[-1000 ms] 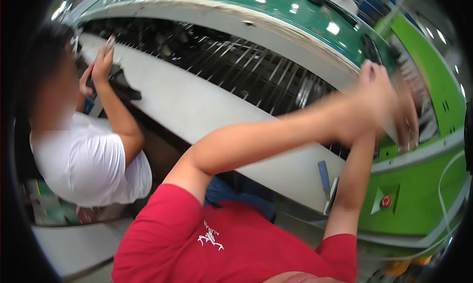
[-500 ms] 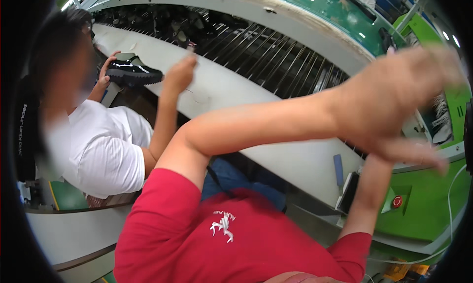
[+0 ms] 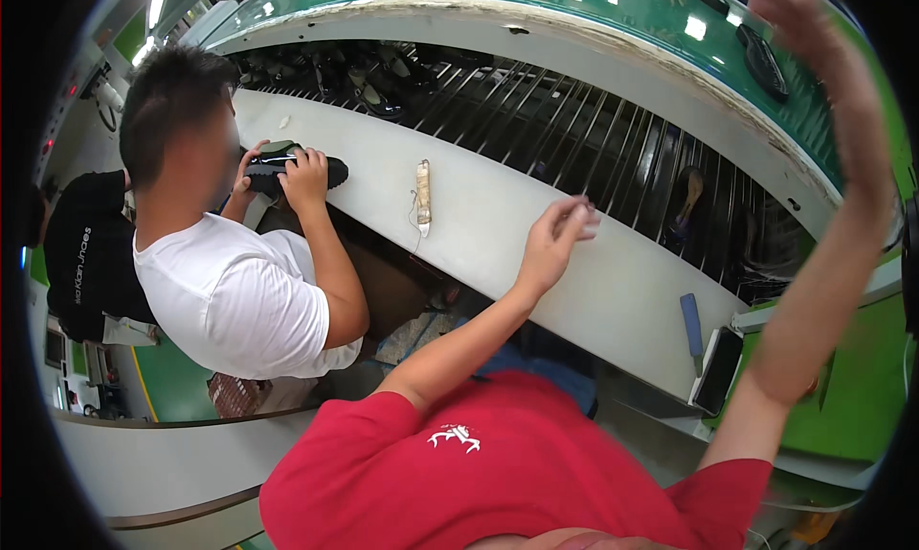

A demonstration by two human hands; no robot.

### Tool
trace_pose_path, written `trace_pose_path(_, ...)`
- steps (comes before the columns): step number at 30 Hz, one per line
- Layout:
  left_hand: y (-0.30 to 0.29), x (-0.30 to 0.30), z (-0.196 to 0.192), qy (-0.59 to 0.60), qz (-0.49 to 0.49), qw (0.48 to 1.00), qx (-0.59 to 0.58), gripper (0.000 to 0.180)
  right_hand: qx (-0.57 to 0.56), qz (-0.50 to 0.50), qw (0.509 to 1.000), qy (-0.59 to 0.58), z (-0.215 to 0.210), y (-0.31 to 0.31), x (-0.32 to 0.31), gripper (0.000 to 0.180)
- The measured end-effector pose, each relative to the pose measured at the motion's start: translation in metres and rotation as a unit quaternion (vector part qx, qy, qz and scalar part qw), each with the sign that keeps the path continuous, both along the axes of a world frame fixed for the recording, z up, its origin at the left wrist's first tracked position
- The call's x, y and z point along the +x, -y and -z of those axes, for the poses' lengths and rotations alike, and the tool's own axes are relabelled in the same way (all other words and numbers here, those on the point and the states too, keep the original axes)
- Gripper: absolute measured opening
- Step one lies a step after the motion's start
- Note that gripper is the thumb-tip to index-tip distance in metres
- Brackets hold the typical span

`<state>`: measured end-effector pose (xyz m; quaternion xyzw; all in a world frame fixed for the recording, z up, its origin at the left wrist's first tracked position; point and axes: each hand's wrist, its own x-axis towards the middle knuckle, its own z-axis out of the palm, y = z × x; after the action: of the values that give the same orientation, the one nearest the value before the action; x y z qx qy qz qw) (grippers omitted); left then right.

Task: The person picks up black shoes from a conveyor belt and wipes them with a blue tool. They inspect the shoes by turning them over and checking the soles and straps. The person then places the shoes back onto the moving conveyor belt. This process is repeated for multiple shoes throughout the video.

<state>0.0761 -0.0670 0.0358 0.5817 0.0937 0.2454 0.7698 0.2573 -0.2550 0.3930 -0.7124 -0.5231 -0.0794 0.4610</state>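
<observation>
My left hand hovers above the white worktop, fingers loosely bent and apart, and nothing shows in it. Raised at the upper right, my right hand has its fingers stretched out; it is a little blurred and looks bare. Nearest to it is a black shoe on the green upper belt. A tool with a tape-wrapped handle lies on the worktop to the left of my left hand. Off to the right, a blue-handled tool rests by a dark flat device.
A row of metal rollers runs behind the worktop, with black shoes toward its left end and another shoe farther right. At my left sits a co-worker in white, both hands on a black shoe. A green machine stands at the right.
My left arm has swung back from the far right to above the worktop. My right hand has come up at the upper right. The co-worker's second hand has moved onto the shoe.
</observation>
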Motion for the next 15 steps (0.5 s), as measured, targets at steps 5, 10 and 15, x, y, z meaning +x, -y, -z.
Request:
trace_pose_path(5,0.012,-0.034,0.02,-0.099,-0.02,0.962,0.252,0.024,-0.024,-0.056,0.996,-0.059,0.109,-0.065,-0.044,0.056)
trace_pose_path(10,0.017,-0.032,0.024,-0.087,-0.017,0.935,0.343,0.025,0.098,-0.338,0.905,-0.24,0.126,-0.072,-0.097,0.056)
trace_pose_path(15,0.024,-0.035,0.022,-0.042,-0.028,0.906,0.42,0.026,-0.065,-0.195,0.931,-0.303,0.257,-0.082,-0.064,0.034)
